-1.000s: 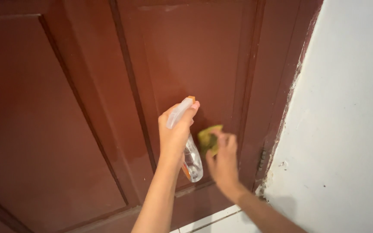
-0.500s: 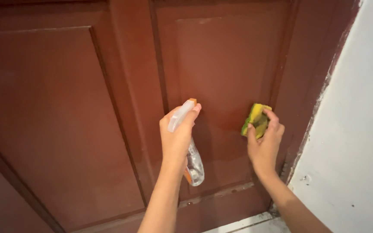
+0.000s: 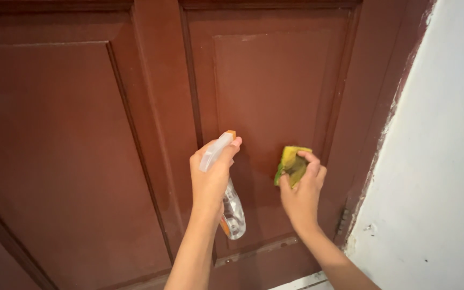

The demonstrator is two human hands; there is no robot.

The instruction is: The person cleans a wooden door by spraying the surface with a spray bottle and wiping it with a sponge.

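Left hand: the left hand (image 3: 209, 180) is clenched round the neck of a clear spray bottle (image 3: 231, 210), forefinger laid along the top of the spray head.
Bottle: held in front of the door, between the stile and the right panel. The body hangs below the fist, tilted a little, transparent, with an orange patch near its lower left side. The spray head is pale and see-through; its small orange nozzle (image 3: 231, 133) points up and right toward the panel. Whether the nozzle touches the wood cannot be told.
Right hand: the right hand (image 3: 301, 190) grasps a sponge (image 3: 291, 162), fingers curled over its top and right edge, thumb beneath.
Sponge: yellow with a green face, bunched in the grip, pressed flat against the lower part of the right panel, just beside the bottle's head and apart from it.
Door: the door (image 3: 71, 150) is dark reddish-brown wood with raised panels, one large on the left, one narrower on the right, with an upright stile between them. Both hands work at the right panel.
Frame: the same brown, running down the right edge of the door; a hinge (image 3: 343, 219) shows low down, near the right wrist.
Wall: the wall (image 3: 447, 161) is white plaster, to the right of the frame, with chipped paint along the joint.
Floor: a strip of pale tile (image 3: 304, 282) shows under the door at the bottom edge.
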